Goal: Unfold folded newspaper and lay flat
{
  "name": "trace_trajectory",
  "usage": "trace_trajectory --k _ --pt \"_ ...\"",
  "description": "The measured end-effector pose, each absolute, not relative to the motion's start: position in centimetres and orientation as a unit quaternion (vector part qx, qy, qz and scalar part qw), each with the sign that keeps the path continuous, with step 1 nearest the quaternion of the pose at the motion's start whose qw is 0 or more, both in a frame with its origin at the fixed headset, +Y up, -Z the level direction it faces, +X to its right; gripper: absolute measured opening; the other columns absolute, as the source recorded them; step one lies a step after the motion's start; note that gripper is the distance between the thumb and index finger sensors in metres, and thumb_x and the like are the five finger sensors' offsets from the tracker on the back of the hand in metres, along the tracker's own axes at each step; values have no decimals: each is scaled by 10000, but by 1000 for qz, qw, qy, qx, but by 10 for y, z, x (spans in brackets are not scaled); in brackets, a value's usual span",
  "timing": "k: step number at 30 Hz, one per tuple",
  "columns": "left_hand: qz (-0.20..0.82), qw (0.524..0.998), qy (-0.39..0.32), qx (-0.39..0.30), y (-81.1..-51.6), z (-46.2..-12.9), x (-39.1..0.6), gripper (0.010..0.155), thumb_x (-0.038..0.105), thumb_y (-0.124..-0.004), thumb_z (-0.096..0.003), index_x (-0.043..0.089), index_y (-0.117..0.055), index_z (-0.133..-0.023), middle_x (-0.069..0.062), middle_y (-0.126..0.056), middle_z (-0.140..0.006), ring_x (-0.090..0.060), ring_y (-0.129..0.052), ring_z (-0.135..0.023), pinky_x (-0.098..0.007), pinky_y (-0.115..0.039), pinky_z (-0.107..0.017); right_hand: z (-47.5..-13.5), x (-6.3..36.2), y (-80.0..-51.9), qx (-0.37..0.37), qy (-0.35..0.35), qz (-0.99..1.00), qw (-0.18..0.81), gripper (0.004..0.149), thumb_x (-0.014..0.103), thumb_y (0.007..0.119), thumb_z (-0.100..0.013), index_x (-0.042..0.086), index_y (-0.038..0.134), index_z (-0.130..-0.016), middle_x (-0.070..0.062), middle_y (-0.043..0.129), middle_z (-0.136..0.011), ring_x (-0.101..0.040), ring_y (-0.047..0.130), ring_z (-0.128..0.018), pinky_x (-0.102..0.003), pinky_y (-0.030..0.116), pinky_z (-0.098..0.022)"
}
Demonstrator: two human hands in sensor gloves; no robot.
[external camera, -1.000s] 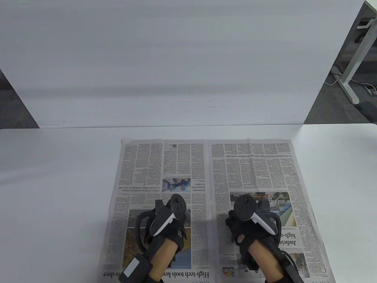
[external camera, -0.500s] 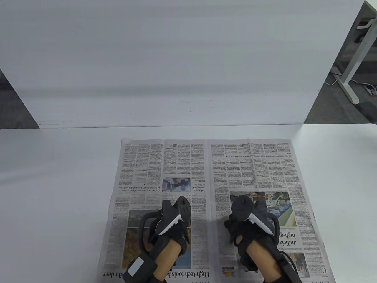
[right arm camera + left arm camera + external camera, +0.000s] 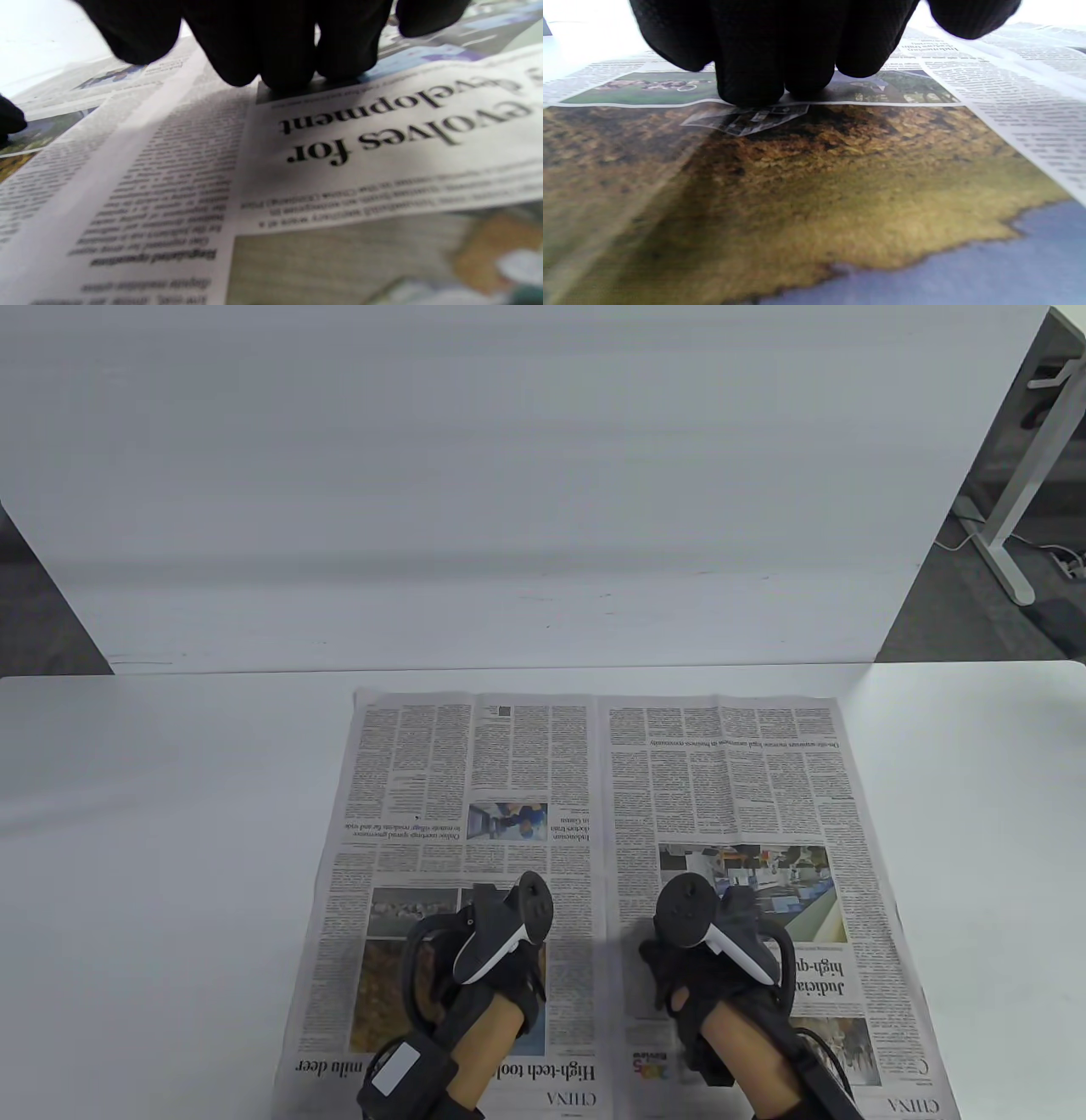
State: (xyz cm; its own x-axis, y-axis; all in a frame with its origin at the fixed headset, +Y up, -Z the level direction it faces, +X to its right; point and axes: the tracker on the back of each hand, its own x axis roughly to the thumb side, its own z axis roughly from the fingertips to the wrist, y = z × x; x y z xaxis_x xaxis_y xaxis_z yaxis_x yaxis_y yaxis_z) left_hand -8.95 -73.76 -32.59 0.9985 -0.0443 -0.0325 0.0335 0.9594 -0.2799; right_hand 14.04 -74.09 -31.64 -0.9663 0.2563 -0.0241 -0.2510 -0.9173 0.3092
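The newspaper lies opened as a two-page spread on the white table, its centre crease running away from me. My left hand rests on the left page over a large brown photo; in the left wrist view its fingertips press down on the paper. My right hand rests on the right page below a photo; in the right wrist view its fingertips press the paper beside a headline. Neither hand grips anything.
A white upright panel stands behind the table's far edge. Bare table lies left and right of the newspaper. A desk leg and cables are on the floor at the far right.
The whole newspaper has slid a little away from me under both hands; more of its near edge with the page heading now shows. Both hands moved slightly forward and inward.
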Motion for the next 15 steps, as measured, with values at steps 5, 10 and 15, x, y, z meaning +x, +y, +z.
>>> trace_trajectory --k 5,10,15 --pt "18 989 16 -146 -732 -322 -92 610 500 -663 -464 209 -670 -1001 -179 -726 -1030 -490 -814 -908 -601 -662 -640 -316 145 -736 9 150 977 152 619 459 733 -449 103 730 -956 -250 757 -1017 -559 699 -910 -711 523 -624" --pt "29 995 -2 -98 -724 -321 -91 651 504 -661 -467 263 -523 -1056 -179 -498 -1121 -531 -613 -1006 -649 -545 -692 -316 152 -728 -8 94 983 158 670 468 734 -451 207 554 -1041 -168 510 -1149 -573 466 -1013 -766 372 -646" --pt "43 997 -43 -50 -723 -322 -87 755 534 -665 -462 360 -251 -1070 -108 -126 -1155 -529 -214 -1075 -701 -363 -737 -315 153 -724 5 28 986 166 779 594 730 -419 460 281 -1041 -2 147 -1196 -518 138 -1061 -831 283 -619"
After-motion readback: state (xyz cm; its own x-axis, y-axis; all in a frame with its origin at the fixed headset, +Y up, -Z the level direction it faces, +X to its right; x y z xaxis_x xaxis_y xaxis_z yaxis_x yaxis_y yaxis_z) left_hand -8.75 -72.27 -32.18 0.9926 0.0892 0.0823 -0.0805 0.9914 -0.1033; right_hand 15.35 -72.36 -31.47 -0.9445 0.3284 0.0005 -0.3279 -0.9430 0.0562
